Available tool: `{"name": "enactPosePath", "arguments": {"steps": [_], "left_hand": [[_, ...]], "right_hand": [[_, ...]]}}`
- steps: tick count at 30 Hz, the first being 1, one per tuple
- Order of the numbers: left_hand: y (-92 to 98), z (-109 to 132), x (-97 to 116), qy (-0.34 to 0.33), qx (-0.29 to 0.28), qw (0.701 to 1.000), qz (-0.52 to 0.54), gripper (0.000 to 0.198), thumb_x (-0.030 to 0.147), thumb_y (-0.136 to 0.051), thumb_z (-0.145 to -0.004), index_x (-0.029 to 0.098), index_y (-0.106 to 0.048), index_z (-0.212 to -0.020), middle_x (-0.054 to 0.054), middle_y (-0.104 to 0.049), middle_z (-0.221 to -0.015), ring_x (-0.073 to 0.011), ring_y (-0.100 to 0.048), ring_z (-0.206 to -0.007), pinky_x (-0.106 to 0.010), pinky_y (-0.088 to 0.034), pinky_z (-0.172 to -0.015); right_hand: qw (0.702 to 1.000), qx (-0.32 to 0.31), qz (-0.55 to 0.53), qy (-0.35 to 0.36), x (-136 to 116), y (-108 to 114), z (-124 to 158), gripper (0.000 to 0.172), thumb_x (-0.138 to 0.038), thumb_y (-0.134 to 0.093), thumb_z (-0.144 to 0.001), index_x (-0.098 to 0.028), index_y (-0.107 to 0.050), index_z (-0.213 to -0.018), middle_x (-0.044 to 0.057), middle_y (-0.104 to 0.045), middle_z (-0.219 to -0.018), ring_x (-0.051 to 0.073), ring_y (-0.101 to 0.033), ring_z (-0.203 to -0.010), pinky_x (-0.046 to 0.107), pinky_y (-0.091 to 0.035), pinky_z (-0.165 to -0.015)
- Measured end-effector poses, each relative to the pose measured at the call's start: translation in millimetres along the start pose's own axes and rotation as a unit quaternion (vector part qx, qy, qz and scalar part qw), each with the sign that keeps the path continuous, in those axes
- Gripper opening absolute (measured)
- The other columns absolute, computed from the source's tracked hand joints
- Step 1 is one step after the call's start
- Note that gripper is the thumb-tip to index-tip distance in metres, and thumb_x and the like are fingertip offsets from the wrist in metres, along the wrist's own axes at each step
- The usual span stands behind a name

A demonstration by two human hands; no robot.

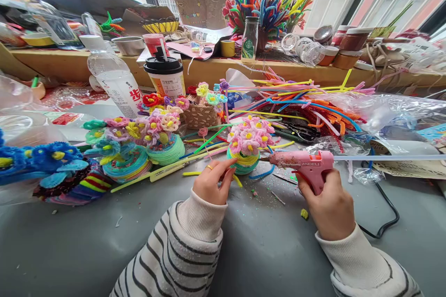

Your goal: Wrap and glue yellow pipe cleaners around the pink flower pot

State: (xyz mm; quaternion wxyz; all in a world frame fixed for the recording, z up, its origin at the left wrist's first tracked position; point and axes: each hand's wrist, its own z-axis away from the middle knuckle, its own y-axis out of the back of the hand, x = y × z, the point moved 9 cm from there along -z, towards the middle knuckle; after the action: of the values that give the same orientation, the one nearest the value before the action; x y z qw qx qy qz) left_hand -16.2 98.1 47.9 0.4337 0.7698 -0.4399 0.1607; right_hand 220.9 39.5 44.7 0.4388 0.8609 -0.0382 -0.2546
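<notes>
A small flowerpot (253,167), wrapped in green and yellow pipe cleaner and topped with pink fuzzy flowers (250,134), stands on the grey table. My left hand (213,181) is closed in a pinch at its left side, on the yellow pipe cleaner (240,167) round the pot; the fingers partly cover the contact. My right hand (331,206) grips a pink hot glue gun (306,162) with its forefinger at the trigger. The nozzle points left, close to the pot's right side. A clear glue stick (390,158) sticks out behind the gun.
Finished-looking flowerpots (127,162) line the left, with a blue-flowered one (69,178) nearest. Behind lie a heap of pipe cleaners (313,106), a paper cup (165,76) and a water bottle (114,79). The gun's black cord (393,209) curves at right. Scraps dot the table.
</notes>
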Motion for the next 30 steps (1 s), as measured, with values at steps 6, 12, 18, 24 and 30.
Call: {"name": "enactPosePath", "arguments": {"steps": [6,12,18,24,30], "left_hand": [[0.9,-0.1,1.0,-0.003,0.004,1.000,-0.008,0.020,0.023,-0.046,-0.076,0.019,-0.059,-0.091,0.000,-0.057,-0.066,-0.0069,-0.052,-0.049,-0.018,-0.046,-0.052],[0.5,0.2,1.9,-0.007,0.000,1.000,-0.006,0.021,0.023,-0.046,-0.077,0.018,-0.059,-0.092,-0.001,-0.057,-0.066,-0.0074,-0.053,-0.050,-0.019,-0.046,-0.053],[-0.5,0.7,1.2,-0.003,-0.005,1.000,-0.008,0.021,0.024,-0.046,-0.077,0.019,-0.059,-0.093,-0.001,-0.057,-0.066,-0.0081,-0.054,-0.052,-0.020,-0.047,-0.054],[-1.0,1.1,1.1,0.003,-0.007,1.000,-0.004,0.021,0.023,-0.045,-0.077,0.018,-0.059,-0.092,-0.001,-0.057,-0.066,-0.0086,-0.054,-0.053,-0.020,-0.047,-0.055],[-1.5,1.5,1.0,0.004,-0.011,1.000,-0.010,0.022,0.023,-0.045,-0.077,0.019,-0.058,-0.094,-0.001,-0.056,-0.066,-0.0082,-0.053,-0.052,-0.020,-0.047,-0.054]], "right_hand": [[0.999,0.029,0.012,-0.027,4.3,10.4,-0.9,0.044,-0.057,-0.049,-0.061,-0.016,-0.046,-0.079,0.004,-0.052,-0.054,0.019,-0.047,-0.042,0.028,-0.032,-0.038],[0.999,0.034,-0.009,0.010,-10.8,11.0,3.9,0.043,-0.059,-0.049,-0.060,-0.019,-0.043,-0.072,-0.001,-0.047,-0.048,0.016,-0.047,-0.038,0.025,-0.033,-0.036],[0.998,0.017,-0.023,0.052,-29.4,5.0,9.7,0.038,-0.054,-0.047,-0.064,-0.018,-0.044,-0.077,-0.001,-0.050,-0.051,0.016,-0.050,-0.041,0.024,-0.035,-0.038],[0.997,0.032,-0.014,0.063,-31.2,6.9,12.1,0.037,-0.051,-0.048,-0.065,-0.017,-0.045,-0.079,-0.001,-0.050,-0.049,0.016,-0.050,-0.039,0.025,-0.033,-0.036],[0.997,0.032,-0.016,0.065,-30.7,6.1,12.7,0.035,-0.050,-0.048,-0.066,-0.018,-0.045,-0.078,0.000,-0.052,-0.051,0.017,-0.051,-0.040,0.026,-0.034,-0.037]]}}
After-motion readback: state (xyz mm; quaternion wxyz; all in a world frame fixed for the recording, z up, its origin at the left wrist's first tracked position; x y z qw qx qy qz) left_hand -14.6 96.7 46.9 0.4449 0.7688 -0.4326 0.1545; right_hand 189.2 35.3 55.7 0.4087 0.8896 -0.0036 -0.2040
